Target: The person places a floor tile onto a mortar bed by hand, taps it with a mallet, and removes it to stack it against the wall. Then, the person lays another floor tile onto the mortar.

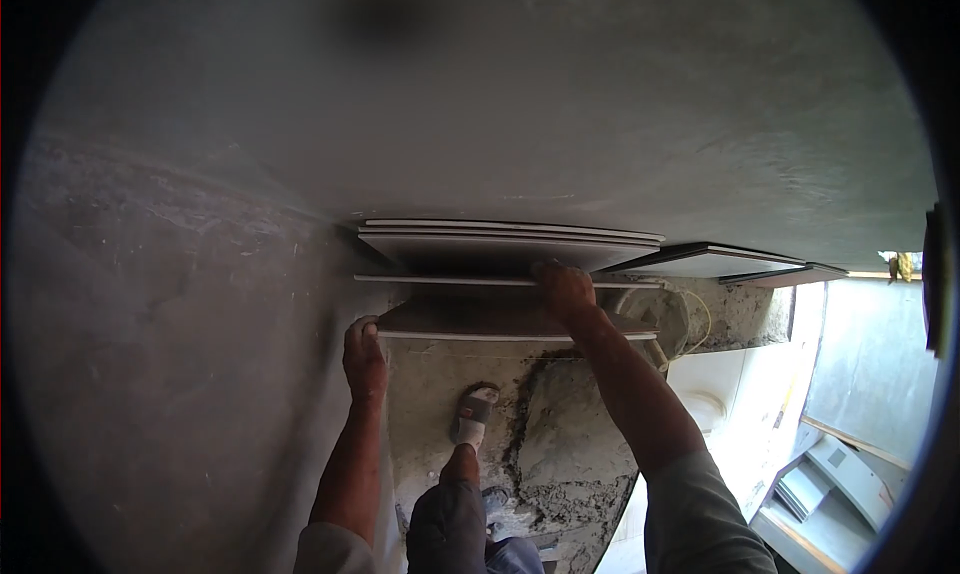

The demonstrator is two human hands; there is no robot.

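My left hand [364,362] is closed on the left corner of the nearest large tile [480,319], whose brown face and pale top edge show. My right hand [567,292] grips the top edge of a second tile [440,280] just behind it, with fingers bent over the edge. A gap separates these two tiles. Behind them several more tiles [500,246] lean against the grey wall. The lower parts of the tiles are hidden from above.
Further tiles [735,261] lean along the wall to the right. A bucket [655,312] with a yellow cord [708,324] stands beside the tiles. Rough mortar [575,514] covers part of the floor near my foot [476,406]. White boxes [825,479] sit at the lower right.
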